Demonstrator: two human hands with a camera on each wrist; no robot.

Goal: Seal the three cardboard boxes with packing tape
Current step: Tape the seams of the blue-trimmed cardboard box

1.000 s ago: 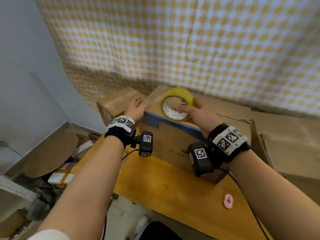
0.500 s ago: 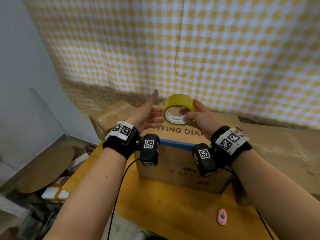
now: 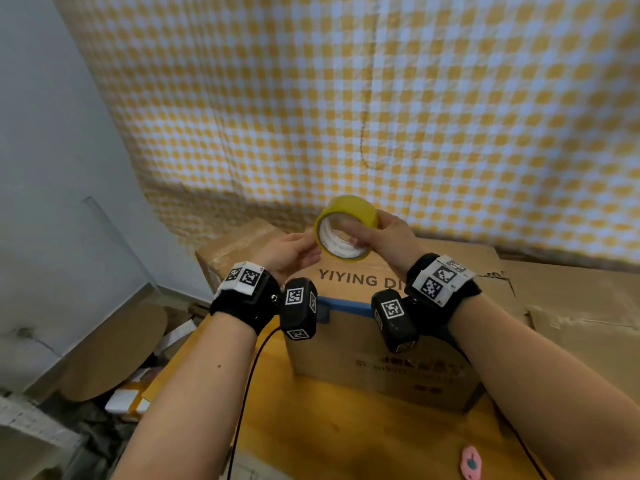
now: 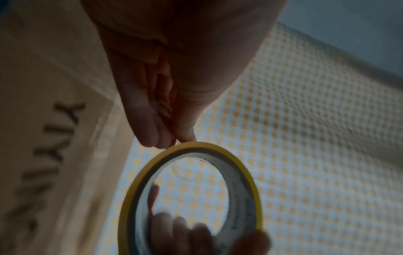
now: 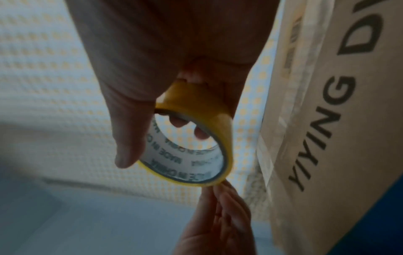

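A yellow packing tape roll (image 3: 347, 206) (image 4: 244, 170) (image 5: 196, 101) is held in the air above the middle cardboard box (image 3: 381, 368), which is printed "YIYING". My right hand (image 3: 367, 233) grips the roll, thumb (image 5: 127, 146) outside and fingers through the core. My left hand (image 3: 311, 249) meets the roll's left rim, and its thumb and fingertips (image 4: 165, 139) pinch together at the outer edge. A second box (image 3: 242, 242) stands behind to the left and a third box (image 3: 571, 306) to the right. I see no loose tape end.
The boxes stand on a wooden table (image 3: 346, 427) against a yellow checked cloth (image 3: 346, 98). A small pink item (image 3: 471, 462) lies near the table's front right. Cardboard discs (image 3: 114, 355) and clutter lie on the floor to the left.
My right hand has raised the tape roll off the middle box's top. My left hand left the box corner, opened, and now pinches the roll's rim.
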